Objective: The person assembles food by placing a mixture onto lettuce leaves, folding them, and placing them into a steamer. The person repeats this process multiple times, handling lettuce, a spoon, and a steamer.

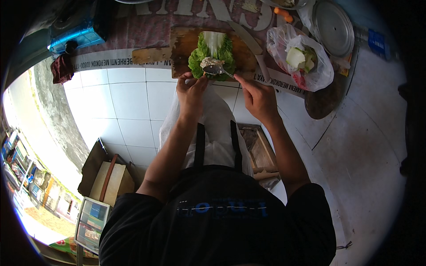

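A green leafy cabbage leaf (215, 41) with a pale rib lies on a worn wooden cutting board (245, 52). On its near part sits a lump of pale, chunky filling (210, 61). My left hand (191, 95) pinches the leaf's near edge between thumb and fingers. My right hand (259, 98) grips the handle of a metal spoon (214, 69), whose bowl rests against the filling. At the board's right side lies a large knife (245, 37), its handle toward me. What lies under the leaf is hidden.
Right of the board, a clear plastic bag (321, 76) holds a pale green vegetable piece (300, 59). Beyond it are a round metal lid (333, 29), orange carrot pieces (283, 14) and a blue-labelled bottle (377, 42). A blue metal box (77, 41) and dark red cloth (62, 69) stand left.
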Demonstrator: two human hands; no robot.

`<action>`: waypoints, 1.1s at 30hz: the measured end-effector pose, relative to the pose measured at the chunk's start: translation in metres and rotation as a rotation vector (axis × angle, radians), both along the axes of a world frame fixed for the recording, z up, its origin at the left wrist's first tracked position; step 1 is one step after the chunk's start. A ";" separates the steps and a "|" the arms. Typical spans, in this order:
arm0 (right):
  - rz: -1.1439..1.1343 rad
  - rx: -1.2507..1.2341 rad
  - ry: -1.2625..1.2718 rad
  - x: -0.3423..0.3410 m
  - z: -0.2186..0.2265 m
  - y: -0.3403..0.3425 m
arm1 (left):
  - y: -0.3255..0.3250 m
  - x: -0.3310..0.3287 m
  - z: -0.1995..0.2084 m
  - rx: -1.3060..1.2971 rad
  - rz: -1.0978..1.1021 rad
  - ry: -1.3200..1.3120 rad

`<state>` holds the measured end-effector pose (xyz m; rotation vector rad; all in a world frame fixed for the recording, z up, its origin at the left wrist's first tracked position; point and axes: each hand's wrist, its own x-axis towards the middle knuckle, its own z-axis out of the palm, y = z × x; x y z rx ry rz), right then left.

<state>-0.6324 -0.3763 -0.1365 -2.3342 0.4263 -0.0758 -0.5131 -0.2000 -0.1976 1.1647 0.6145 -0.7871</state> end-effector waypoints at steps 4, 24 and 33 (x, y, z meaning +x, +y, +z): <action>0.002 -0.147 0.073 0.001 -0.005 0.003 | 0.001 0.003 0.003 0.013 -0.019 0.016; 0.045 -0.110 0.045 0.016 -0.010 0.004 | 0.009 0.027 0.001 0.080 -0.316 -0.061; -0.088 0.043 -0.075 -0.002 -0.023 0.030 | 0.007 0.023 -0.001 -0.044 -0.124 0.093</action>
